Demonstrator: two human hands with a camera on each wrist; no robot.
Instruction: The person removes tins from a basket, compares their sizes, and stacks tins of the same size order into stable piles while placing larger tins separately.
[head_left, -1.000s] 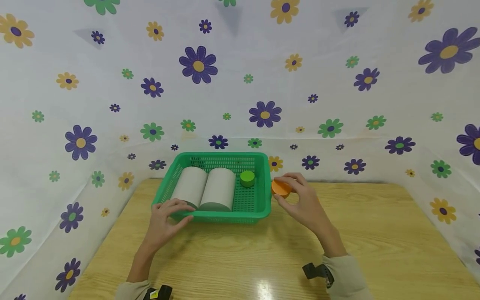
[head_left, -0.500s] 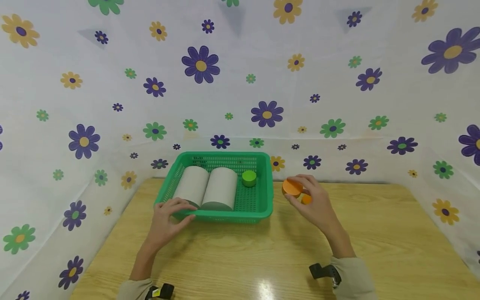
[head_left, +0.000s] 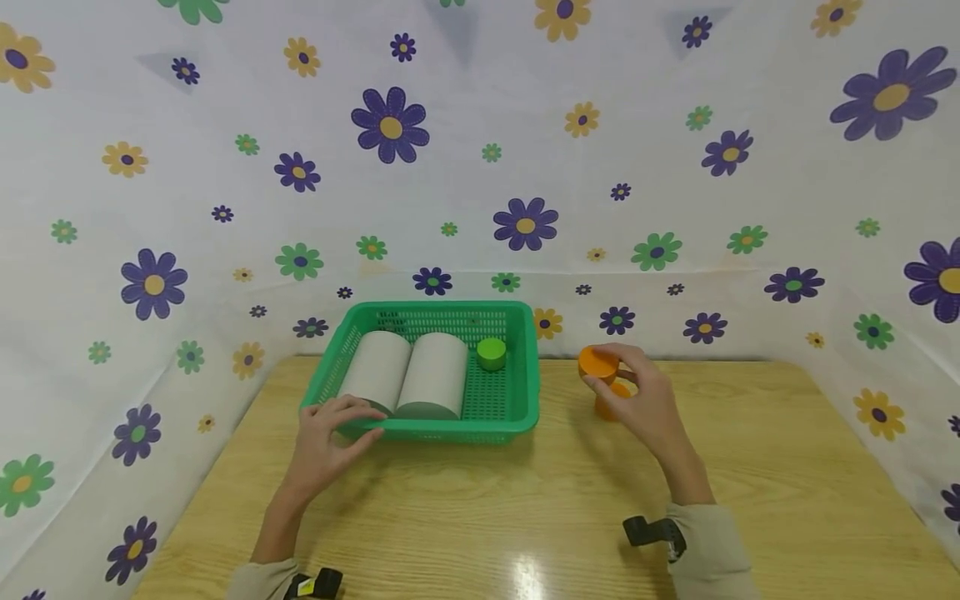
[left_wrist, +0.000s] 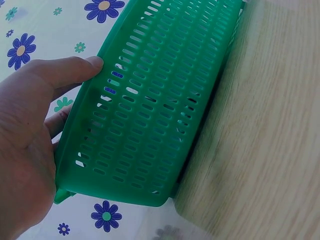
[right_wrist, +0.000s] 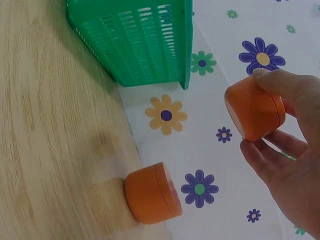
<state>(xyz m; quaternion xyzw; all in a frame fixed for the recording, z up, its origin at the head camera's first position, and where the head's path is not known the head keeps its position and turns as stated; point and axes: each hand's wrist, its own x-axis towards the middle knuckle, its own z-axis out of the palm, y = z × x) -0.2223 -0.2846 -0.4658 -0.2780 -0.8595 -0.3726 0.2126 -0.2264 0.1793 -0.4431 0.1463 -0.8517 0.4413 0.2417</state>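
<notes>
My left hand [head_left: 330, 442] grips the front rim of a green plastic basket [head_left: 457, 427] near its left corner. In the left wrist view, the thumb lies at the rim and the other fingers are behind the wall. My right hand [head_left: 641, 404] pinches a small round orange container [right_wrist: 254, 109] between thumb and fingers, raised off the table. Below it, a second orange container [right_wrist: 152, 194] stands on the table, partly covered by the hand in the head view. Inside the basket are two white cylinders [head_left: 378, 371] lying side by side and a small green round container [head_left: 491, 354].
The wooden table [head_left: 450, 517] runs up to a flower-patterned white cloth [head_left: 450, 192] hung behind and at the sides. The basket stands left of centre near the back edge.
My right hand has carried the orange container rightward, away from the basket's right side, to above the second orange container, which has come into sight. The left hand keeps its place on the rim.
</notes>
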